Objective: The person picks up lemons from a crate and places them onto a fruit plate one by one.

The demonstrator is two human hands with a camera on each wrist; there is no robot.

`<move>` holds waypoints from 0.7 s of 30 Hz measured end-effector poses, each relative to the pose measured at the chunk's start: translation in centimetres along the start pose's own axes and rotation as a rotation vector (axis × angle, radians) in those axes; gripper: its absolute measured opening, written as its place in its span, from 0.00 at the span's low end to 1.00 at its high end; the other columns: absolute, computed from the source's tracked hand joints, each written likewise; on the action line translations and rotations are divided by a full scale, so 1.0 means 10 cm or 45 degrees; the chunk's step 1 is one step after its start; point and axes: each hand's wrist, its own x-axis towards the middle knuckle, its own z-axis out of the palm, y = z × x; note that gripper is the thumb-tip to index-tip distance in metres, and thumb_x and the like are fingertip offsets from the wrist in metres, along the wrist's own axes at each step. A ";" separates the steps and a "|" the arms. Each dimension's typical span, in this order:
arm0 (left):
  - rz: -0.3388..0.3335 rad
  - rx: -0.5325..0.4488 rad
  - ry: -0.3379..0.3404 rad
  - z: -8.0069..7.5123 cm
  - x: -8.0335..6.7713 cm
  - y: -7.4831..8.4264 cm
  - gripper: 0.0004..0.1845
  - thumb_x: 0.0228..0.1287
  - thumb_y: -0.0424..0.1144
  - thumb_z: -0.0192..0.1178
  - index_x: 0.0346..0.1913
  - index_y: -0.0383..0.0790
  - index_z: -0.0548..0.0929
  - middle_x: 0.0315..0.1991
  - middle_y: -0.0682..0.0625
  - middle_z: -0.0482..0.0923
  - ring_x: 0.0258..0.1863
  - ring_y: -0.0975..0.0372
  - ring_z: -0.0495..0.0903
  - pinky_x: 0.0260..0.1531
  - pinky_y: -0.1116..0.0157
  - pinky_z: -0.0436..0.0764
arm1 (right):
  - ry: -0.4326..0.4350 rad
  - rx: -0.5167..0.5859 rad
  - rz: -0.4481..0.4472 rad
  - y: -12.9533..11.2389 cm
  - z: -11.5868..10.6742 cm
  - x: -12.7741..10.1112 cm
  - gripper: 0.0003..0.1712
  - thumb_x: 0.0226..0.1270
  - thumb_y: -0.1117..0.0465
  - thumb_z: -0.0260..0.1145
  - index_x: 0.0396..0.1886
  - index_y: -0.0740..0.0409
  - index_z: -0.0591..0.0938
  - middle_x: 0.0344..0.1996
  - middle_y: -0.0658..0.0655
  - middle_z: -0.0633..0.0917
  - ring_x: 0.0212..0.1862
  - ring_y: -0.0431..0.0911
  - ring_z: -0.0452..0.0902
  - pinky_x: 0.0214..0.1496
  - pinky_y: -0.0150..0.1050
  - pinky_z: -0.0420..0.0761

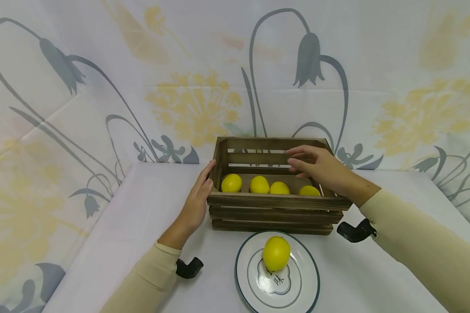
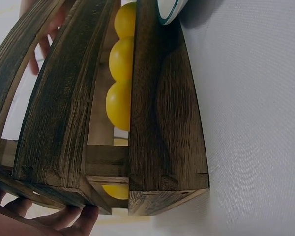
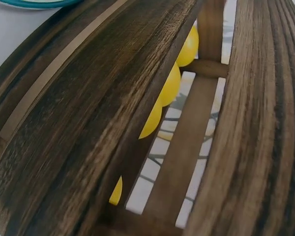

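Your left hand (image 1: 196,204) rests flat on the crate (image 1: 274,206) side. Your right hand (image 1: 317,167) hangs loose above four lemons (image 1: 260,184) inside, probably holding nothing. Next, reach down and grip one lemon gently

A round white ceramic plate with a thin dark-green rim (image 1: 302,278) stands near the front edge of the table. It has 1 grey ring and some dark characters printed in its middle. 1 round yellow lemon (image 1: 276,253) lies on the far half of this plate. The table is covered with a plain white cloth (image 1: 141,208). Behind it hangs a white fabric backdrop with grey bell flowers and pale yellow blossoms (image 1: 196,104), which also folds around both sides.
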 end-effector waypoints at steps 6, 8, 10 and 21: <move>0.004 -0.027 0.002 0.00 0.00 -0.01 0.28 0.82 0.46 0.32 0.81 0.53 0.49 0.82 0.55 0.42 0.81 0.57 0.39 0.78 0.43 0.42 | -0.043 0.059 0.019 -0.02 0.04 0.08 0.30 0.76 0.46 0.58 0.69 0.56 0.72 0.62 0.63 0.79 0.57 0.57 0.81 0.49 0.35 0.85; 0.007 -0.035 0.003 0.00 0.00 -0.02 0.28 0.82 0.46 0.32 0.81 0.52 0.49 0.82 0.54 0.42 0.81 0.57 0.39 0.78 0.43 0.42 | -0.048 0.059 0.033 -0.02 0.05 0.11 0.30 0.76 0.45 0.58 0.69 0.56 0.72 0.62 0.63 0.79 0.57 0.57 0.81 0.50 0.35 0.85; 0.007 -0.047 -0.002 0.00 0.01 -0.02 0.28 0.82 0.46 0.32 0.81 0.52 0.49 0.82 0.54 0.42 0.81 0.57 0.39 0.78 0.43 0.42 | -0.056 0.056 0.049 -0.01 0.06 0.12 0.30 0.76 0.46 0.58 0.69 0.57 0.72 0.62 0.63 0.79 0.57 0.56 0.81 0.52 0.38 0.85; -0.008 -0.036 -0.002 -0.01 0.01 -0.01 0.28 0.82 0.46 0.32 0.81 0.54 0.49 0.81 0.56 0.42 0.81 0.59 0.39 0.78 0.44 0.41 | -0.088 -0.009 0.045 0.06 0.11 0.21 0.28 0.76 0.49 0.59 0.68 0.59 0.72 0.61 0.64 0.79 0.56 0.56 0.81 0.55 0.46 0.84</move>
